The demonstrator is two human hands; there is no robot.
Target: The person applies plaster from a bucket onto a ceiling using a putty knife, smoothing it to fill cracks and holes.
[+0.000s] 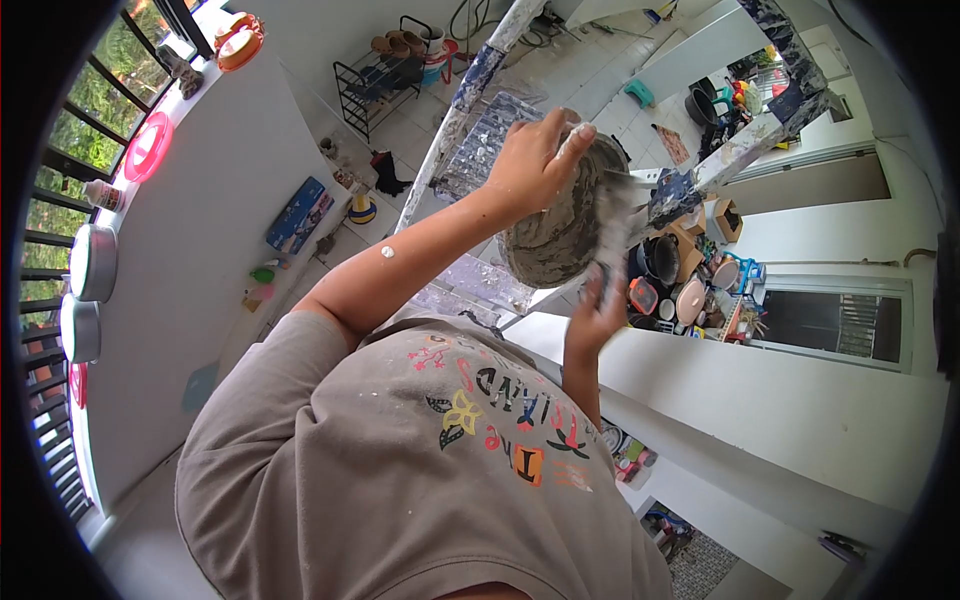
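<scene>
A dark round bucket (pixel 550 245), its inside coated with grey wet plaster, is tilted in front of me. My left hand (pixel 545 165), smeared with white on the thumb, is closed at its upper rim. My right hand (pixel 598 305) is blurred by motion beside the bucket's right side. It is closed round a putty knife (pixel 615 215), whose streaked blade reaches up to the bucket's right edge. Paint-spattered ladder rails stand on both sides, and a splattered ladder step (pixel 490 145) shows behind my left hand.
A ladder rail (pixel 460 110) stands left of the bucket and another (pixel 740 150) to its right. Below are a shoe rack (pixel 375 90), a blue box (pixel 298 215) and heaped kitchenware (pixel 690 290). Metal pans (pixel 93 262) line the window sill on the left. A white wall ledge (pixel 720 390) runs to the right.
</scene>
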